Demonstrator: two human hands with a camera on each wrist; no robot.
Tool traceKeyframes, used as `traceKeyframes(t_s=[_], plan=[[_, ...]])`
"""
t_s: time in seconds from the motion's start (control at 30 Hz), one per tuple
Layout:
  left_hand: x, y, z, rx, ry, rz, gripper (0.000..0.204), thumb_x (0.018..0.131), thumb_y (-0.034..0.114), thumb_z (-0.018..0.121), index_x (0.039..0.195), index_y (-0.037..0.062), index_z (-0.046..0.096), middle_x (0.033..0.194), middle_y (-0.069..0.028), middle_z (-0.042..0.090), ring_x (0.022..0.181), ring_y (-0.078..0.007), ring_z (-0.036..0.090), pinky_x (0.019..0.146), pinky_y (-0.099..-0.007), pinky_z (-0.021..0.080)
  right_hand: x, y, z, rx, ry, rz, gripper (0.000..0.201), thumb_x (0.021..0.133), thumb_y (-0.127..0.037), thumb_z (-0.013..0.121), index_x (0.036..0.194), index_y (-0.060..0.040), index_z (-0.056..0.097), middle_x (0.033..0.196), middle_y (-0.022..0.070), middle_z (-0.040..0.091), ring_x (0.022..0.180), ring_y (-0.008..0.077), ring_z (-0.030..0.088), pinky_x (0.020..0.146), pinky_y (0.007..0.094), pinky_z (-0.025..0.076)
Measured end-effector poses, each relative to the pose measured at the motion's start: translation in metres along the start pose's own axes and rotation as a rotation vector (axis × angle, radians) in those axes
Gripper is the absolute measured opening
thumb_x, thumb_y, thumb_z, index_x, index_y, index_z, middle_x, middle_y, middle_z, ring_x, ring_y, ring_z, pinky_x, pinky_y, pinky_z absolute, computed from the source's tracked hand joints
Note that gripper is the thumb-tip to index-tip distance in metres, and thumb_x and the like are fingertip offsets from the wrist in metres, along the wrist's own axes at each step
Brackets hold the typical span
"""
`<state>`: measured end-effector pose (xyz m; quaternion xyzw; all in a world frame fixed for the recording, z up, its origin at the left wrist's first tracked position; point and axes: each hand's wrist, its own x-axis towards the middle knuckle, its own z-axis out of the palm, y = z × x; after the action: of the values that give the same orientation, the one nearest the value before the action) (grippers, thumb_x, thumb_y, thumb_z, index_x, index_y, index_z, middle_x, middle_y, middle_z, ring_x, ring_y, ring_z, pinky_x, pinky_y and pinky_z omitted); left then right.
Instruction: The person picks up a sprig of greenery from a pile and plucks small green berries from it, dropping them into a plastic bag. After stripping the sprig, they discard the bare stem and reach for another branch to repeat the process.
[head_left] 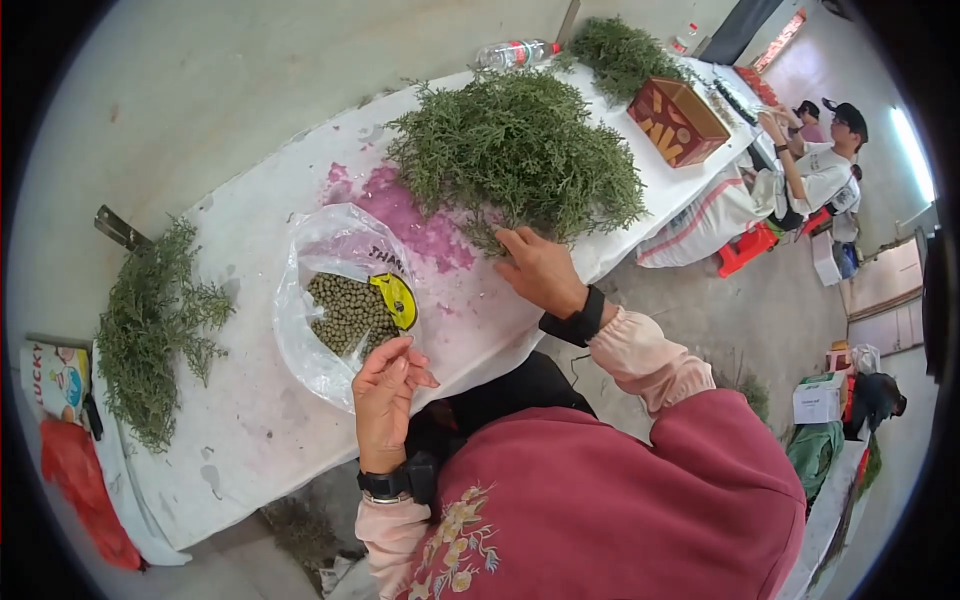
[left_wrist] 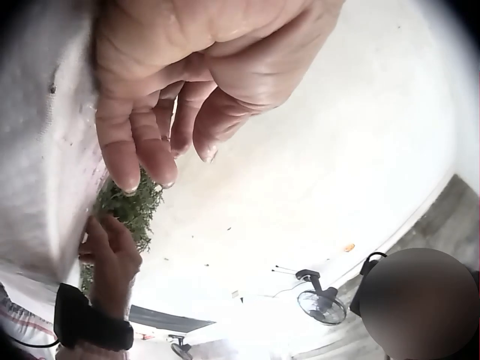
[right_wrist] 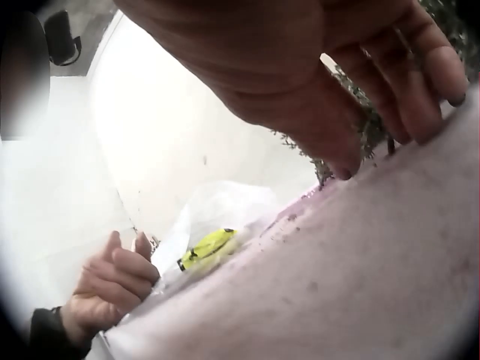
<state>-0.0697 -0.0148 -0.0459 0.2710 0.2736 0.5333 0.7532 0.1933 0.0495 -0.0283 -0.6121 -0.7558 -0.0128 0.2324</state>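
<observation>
A clear plastic bag (head_left: 300, 330) with a yellow label (head_left: 397, 301) lies open on the white-covered table, holding small greenish-brown pellets (head_left: 350, 312). By the bag's near edge is my left hand (head_left: 383, 400), palm up, its fingers loosely bent; the left wrist view shows nothing between thumb and fingers of this hand (left_wrist: 199, 67). My right hand (head_left: 545, 275) reaches to the near edge of a large heap of green sprigs (head_left: 520, 150). In the right wrist view, the thumb and fingers of that hand (right_wrist: 337, 82) stand apart around some greenery (right_wrist: 367, 135), fingertips close to the tabletop.
More sprigs lie at the table's left end (head_left: 160, 330) and far right (head_left: 620, 55). A red-brown box (head_left: 678, 122) and a plastic bottle (head_left: 515, 54) stand beyond the heap. A white sack (head_left: 700, 220) leans beside the table; people sit farther off.
</observation>
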Motion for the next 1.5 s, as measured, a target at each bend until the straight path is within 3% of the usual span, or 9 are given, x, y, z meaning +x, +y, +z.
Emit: traceKeyframes(t_s=[0.17, 0.27, 0.43, 0.57, 0.67, 0.93, 1.1, 1.37, 1.5], plan=[[-0.005, 0.007, 0.021, 0.044, 0.027, -0.014, 0.027, 0.087, 0.009, 0.055, 0.11, -0.0058, 0.054, 0.094, -0.0172, 0.061, 0.067, -0.0196, 0.061, 0.063, -0.0323, 0.052, -0.005, 0.013, 0.001, 0.246, -0.028, -0.032, 0.018, 0.079, -0.009, 0.065, 0.093, -0.0015, 0.059, 0.08, 0.0077, 0.059, 0.064, 0.0178, 0.058, 0.058, 0.0294, 0.047], [0.003, 0.008, 0.055, 0.192, 0.082, -0.201, 0.03, 0.091, 0.013, 0.05, 0.113, -0.0065, 0.052, 0.097, -0.0192, 0.06, 0.071, -0.0187, 0.061, 0.061, -0.0317, 0.054, -0.021, -0.007, -0.028, 0.829, -0.127, 0.179, 0.009, 0.081, -0.005, 0.061, 0.089, -0.0011, 0.059, 0.072, 0.0052, 0.058, 0.063, 0.0128, 0.057, 0.058, 0.0263, 0.046], [0.031, -0.022, 0.088, 0.239, 0.133, -0.322, 0.029, 0.091, 0.015, 0.051, 0.11, -0.0061, 0.053, 0.098, -0.0187, 0.061, 0.072, -0.0195, 0.062, 0.059, -0.0297, 0.054, -0.05, -0.01, -0.026, 1.175, -0.085, 0.22, 0.005, 0.084, -0.002, 0.059, 0.088, -0.0003, 0.059, 0.072, 0.0017, 0.058, 0.065, 0.0081, 0.055, 0.059, 0.0225, 0.045], [0.045, -0.04, 0.083, 0.198, 0.189, -0.295, 0.024, 0.088, 0.012, 0.057, 0.105, -0.0041, 0.057, 0.09, -0.0137, 0.063, 0.07, -0.0187, 0.063, 0.06, -0.0287, 0.054, -0.064, -0.013, -0.019, 1.341, -0.299, 0.161, 0.007, 0.084, -0.004, 0.059, 0.09, -0.0001, 0.059, 0.076, 0.0007, 0.059, 0.068, 0.0074, 0.056, 0.063, 0.0213, 0.045], [0.042, -0.043, 0.075, 0.237, 0.268, -0.162, 0.018, 0.086, 0.008, 0.06, 0.101, -0.0019, 0.059, 0.083, -0.0106, 0.064, 0.07, -0.0178, 0.064, 0.061, -0.0296, 0.054, -0.066, -0.009, -0.029, 1.364, -0.668, 0.112, 0.007, 0.085, -0.004, 0.059, 0.091, -0.0007, 0.059, 0.086, 0.0009, 0.061, 0.077, 0.0077, 0.056, 0.07, 0.022, 0.045], [0.018, -0.033, 0.066, 0.253, 0.377, -0.179, 0.011, 0.086, 0.01, 0.06, 0.094, 0.0029, 0.059, 0.078, -0.0134, 0.064, 0.066, -0.0197, 0.063, 0.059, -0.0297, 0.052, -0.042, 0.002, -0.016, 1.66, -0.201, 0.504, 0.023, 0.086, -0.009, 0.058, 0.108, -0.0003, 0.058, 0.105, 0.0059, 0.061, 0.091, 0.0096, 0.055, 0.076, 0.0245, 0.045], [0.013, -0.037, 0.061, 0.312, 0.349, -0.116, 0.011, 0.086, 0.011, 0.059, 0.094, 0.0037, 0.059, 0.077, -0.013, 0.063, 0.065, -0.0201, 0.062, 0.059, -0.0303, 0.052, -0.035, -0.009, -0.002, 1.721, -0.306, 0.431, 0.028, 0.087, -0.012, 0.058, 0.113, 0.0009, 0.056, 0.106, 0.0068, 0.06, 0.093, 0.0099, 0.055, 0.078, 0.0255, 0.045], [0.012, -0.029, 0.063, 0.072, 0.263, -0.301, 0.012, 0.086, 0.009, 0.06, 0.094, 0.0007, 0.058, 0.075, -0.0124, 0.063, 0.065, -0.0192, 0.063, 0.058, -0.0302, 0.053, -0.038, -0.028, 0.01, 1.876, -0.283, 0.437, 0.029, 0.086, -0.011, 0.061, 0.111, 0.0017, 0.057, 0.105, 0.0053, 0.061, 0.095, 0.01, 0.055, 0.082, 0.0253, 0.044], [0.012, -0.037, 0.067, 0.184, 0.311, -0.221, 0.012, 0.086, 0.008, 0.059, 0.095, -0.0007, 0.058, 0.077, -0.0125, 0.064, 0.065, -0.018, 0.063, 0.058, -0.0293, 0.053, -0.038, -0.032, 0.009, 1.829, -0.273, 0.488, 0.027, 0.085, -0.01, 0.061, 0.11, 0.0015, 0.058, 0.103, 0.0048, 0.062, 0.094, 0.0096, 0.055, 0.083, 0.0246, 0.044]])
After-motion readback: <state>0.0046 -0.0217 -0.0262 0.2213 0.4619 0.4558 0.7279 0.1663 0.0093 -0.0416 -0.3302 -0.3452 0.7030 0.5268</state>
